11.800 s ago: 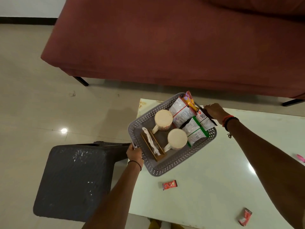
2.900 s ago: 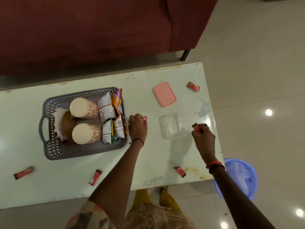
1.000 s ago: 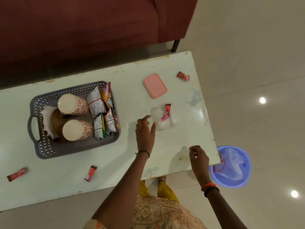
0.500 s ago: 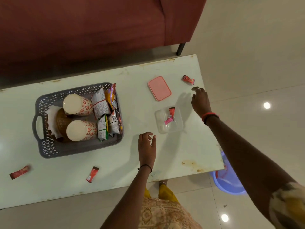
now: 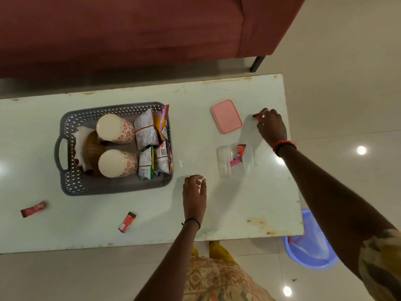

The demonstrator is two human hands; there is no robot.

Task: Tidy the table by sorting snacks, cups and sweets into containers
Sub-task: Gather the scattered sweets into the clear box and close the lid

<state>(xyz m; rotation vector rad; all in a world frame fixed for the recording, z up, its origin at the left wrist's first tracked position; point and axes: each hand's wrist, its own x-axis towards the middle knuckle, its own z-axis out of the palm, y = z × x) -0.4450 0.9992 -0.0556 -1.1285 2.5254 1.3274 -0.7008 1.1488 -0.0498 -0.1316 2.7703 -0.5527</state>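
Pink lid sits just beside our right hand, which pinches a red sweet. Our left hand hangs loosely open over the table, holding nothing.

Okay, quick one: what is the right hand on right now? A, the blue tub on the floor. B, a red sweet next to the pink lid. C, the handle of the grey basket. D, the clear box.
B: the right hand pinches a red sweet on the table beside the pink lid, clear of the clear box and the grey basket.
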